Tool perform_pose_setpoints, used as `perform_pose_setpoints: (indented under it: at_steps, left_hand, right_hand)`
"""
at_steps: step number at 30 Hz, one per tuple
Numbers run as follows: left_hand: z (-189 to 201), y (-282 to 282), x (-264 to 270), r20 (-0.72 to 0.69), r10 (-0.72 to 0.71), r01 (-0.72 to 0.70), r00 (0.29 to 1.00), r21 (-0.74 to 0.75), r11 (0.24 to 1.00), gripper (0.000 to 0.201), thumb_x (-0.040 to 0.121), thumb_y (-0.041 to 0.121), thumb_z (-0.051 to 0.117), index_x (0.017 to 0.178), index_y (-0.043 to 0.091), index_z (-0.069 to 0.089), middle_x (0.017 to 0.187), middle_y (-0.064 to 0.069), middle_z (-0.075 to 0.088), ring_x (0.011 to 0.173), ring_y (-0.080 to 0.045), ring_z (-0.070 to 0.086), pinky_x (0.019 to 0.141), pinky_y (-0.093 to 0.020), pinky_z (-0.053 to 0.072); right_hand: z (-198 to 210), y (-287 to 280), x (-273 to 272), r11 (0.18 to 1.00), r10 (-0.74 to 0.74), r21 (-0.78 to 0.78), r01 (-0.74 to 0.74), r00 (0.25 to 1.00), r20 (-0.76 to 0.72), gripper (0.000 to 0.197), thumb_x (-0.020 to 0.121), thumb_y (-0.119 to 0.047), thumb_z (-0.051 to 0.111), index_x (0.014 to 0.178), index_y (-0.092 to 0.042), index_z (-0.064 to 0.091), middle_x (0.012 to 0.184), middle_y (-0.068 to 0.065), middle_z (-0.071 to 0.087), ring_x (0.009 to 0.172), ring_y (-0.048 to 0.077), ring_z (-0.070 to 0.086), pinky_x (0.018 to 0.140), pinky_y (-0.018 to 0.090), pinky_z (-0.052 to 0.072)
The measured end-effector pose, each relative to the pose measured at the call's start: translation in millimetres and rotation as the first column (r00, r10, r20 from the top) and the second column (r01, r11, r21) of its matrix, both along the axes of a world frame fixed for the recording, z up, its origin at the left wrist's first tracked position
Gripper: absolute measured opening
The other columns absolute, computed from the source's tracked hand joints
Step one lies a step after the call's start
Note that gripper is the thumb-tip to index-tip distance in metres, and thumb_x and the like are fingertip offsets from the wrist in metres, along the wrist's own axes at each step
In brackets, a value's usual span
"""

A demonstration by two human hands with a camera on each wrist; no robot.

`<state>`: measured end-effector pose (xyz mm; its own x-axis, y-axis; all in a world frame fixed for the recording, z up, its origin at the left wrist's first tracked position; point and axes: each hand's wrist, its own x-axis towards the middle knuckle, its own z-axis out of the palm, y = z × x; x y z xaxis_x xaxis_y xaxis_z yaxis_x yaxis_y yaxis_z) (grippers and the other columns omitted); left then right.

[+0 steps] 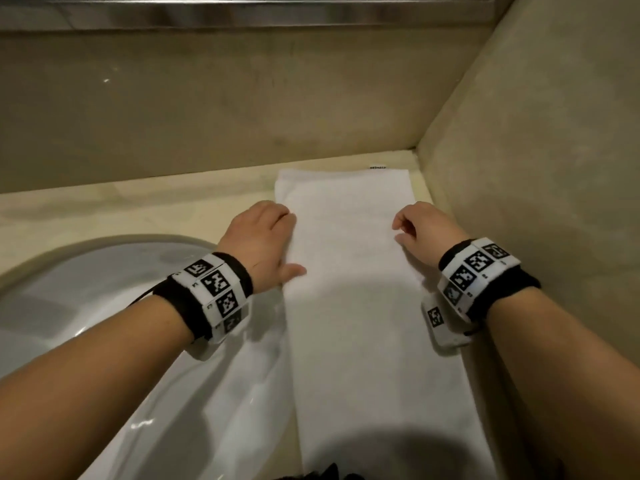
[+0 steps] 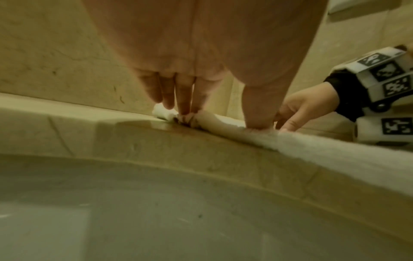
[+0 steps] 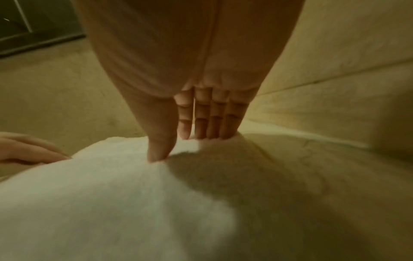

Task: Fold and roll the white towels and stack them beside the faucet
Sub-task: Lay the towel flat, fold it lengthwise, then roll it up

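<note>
Both grips sit on the long edges of a white towel (image 1: pixel 349 271). Left hand (image 1: pixel 261 242) lies at the towel's 9 o'clock edge, knuckles up, fingers bent down onto the fabric; the left wrist view shows its fingertips (image 2: pixel 184 106) and thumb pressing on that edge, but whether they actually pinch it I cannot tell. Right hand (image 1: pixel 424 230) is at the 3 o'clock edge, with loosely curled fingers; in the right wrist view its fingers (image 3: pixel 210 120) point straight down together and touch the edge, and the thumb tip presses the fabric beside them, with no cloth gripped between.

Largest in view is the beige stone wall (image 1: pixel 225 109), which meets a side wall at the 2 o'clock corner. Below it runs the pale stone desk (image 1: pixel 138 206). A white sink basin (image 1: pixel 104 299) is sunk into the desk at 8 o'clock. The towel lies flat on the desk as a long narrow strip, running from 12 o'clock near the wall corner to 6 o'clock, between the basin and the side wall. A small label (image 1: pixel 377 166) sticks out at its far end. Each wrist carries a black band with white marker blocks (image 1: pixel 216 289).
</note>
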<state>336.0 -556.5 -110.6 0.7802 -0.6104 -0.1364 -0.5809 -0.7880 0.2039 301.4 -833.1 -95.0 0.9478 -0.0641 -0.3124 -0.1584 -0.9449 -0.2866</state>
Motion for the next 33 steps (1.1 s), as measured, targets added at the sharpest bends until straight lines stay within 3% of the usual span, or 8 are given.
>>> perform_pose_setpoints:
  at_steps: [5, 14, 16, 20, 23, 26, 30, 33]
  left_hand:
    - [0, -4, -7, -0.036, 0.037, -0.038, 0.999, -0.032, 0.999, 0.072, 0.073, 0.049, 0.065, 0.131, 0.011, 0.044, 0.134, -0.009, 0.046, 0.125, -0.029, 0.039, 0.105, -0.039, 0.032]
    - [4, -1, -30, -0.134, 0.044, -0.069, 0.99, -0.19, 0.979, 0.028, 0.08, 0.018, 0.054, 0.107, 0.014, 0.06, 0.104, -0.006, 0.06, 0.099, -0.027, 0.051, 0.085, -0.031, 0.037]
    - [9, 2, -29, -0.2, 0.113, -0.169, 0.973, -0.291, 0.942, 0.016, 0.084, 0.016, 0.053, 0.096, 0.012, 0.062, 0.095, -0.005, 0.061, 0.09, -0.024, 0.051, 0.077, -0.029, 0.033]
    - [22, 4, -23, -0.439, 0.211, -0.41, 0.873, -0.426, 0.807, 0.011, 0.09, 0.016, 0.051, 0.098, 0.012, 0.057, 0.092, -0.005, 0.058, 0.084, -0.023, 0.052, 0.072, -0.033, 0.04]
    - [28, 4, -23, -0.533, 0.223, -0.478, 0.816, -0.406, 0.778, 0.013, 0.091, 0.017, 0.05, 0.104, 0.015, 0.053, 0.09, -0.008, 0.06, 0.086, -0.028, 0.057, 0.076, -0.037, 0.044]
    - [31, 3, -25, -0.541, 0.236, -0.486, 0.807, -0.384, 0.785, 0.017, 0.093, 0.019, 0.048, 0.108, 0.015, 0.052, 0.09, -0.008, 0.06, 0.089, -0.029, 0.058, 0.076, -0.035, 0.043]
    - [48, -3, -6, -0.433, 0.301, -0.488, 0.85, -0.431, 0.759, 0.023, 0.093, 0.02, 0.047, 0.115, 0.012, 0.052, 0.094, -0.006, 0.057, 0.093, -0.026, 0.056, 0.072, -0.028, 0.035]
    - [69, -4, 34, -0.352, 0.394, -0.527, 0.849, -0.509, 0.681, 0.028, 0.093, 0.022, 0.047, 0.119, 0.014, 0.05, 0.099, -0.004, 0.054, 0.092, -0.019, 0.05, 0.074, -0.025, 0.031]
  right_hand:
    - [2, -3, -14, 0.992, 0.105, -0.072, -0.107, 0.994, -0.032, 0.058, 0.075, -0.036, 0.071, 0.125, -0.02, 0.047, 0.128, 0.004, 0.047, 0.12, 0.025, 0.042, 0.1, 0.034, 0.034]
    - [15, -3, -20, 0.961, 0.249, -0.106, -0.256, 0.965, -0.078, 0.024, 0.085, -0.028, 0.056, 0.106, -0.016, 0.058, 0.104, 0.006, 0.058, 0.1, 0.023, 0.048, 0.087, 0.034, 0.038]
    - [23, -6, -24, 0.982, 0.188, -0.01, -0.188, 0.982, 0.029, 0.022, 0.087, -0.027, 0.055, 0.104, -0.014, 0.057, 0.103, 0.004, 0.053, 0.098, 0.019, 0.045, 0.084, 0.031, 0.036]
    - [35, -7, -27, 0.982, -0.007, 0.19, -0.011, 0.996, 0.094, 0.017, 0.088, -0.034, 0.053, 0.096, -0.021, 0.045, 0.077, -0.008, 0.051, 0.069, 0.011, 0.047, 0.057, 0.024, 0.033]
    - [35, -8, -29, 0.95, -0.091, 0.297, 0.098, 0.995, -0.035, 0.036, 0.077, -0.032, 0.069, 0.103, -0.026, 0.044, 0.09, -0.004, 0.054, 0.081, 0.015, 0.052, 0.07, 0.028, 0.04]
    - [27, -8, -33, 0.944, -0.096, 0.294, 0.149, 0.978, -0.186, 0.043, 0.075, -0.024, 0.073, 0.112, -0.025, 0.051, 0.105, -0.002, 0.056, 0.092, 0.016, 0.054, 0.077, 0.026, 0.039]
    - [40, -3, -16, 0.806, -0.328, 0.525, 0.275, 0.945, 0.008, 0.012, 0.079, -0.018, 0.069, 0.082, -0.025, 0.06, 0.077, -0.007, 0.062, 0.067, 0.002, 0.054, 0.051, 0.012, 0.04]
    - [68, 1, 17, 0.718, -0.448, 0.648, 0.253, 0.881, 0.152, 0.013, 0.079, -0.022, 0.069, 0.084, -0.029, 0.059, 0.078, -0.009, 0.063, 0.074, 0.009, 0.06, 0.063, 0.02, 0.047]
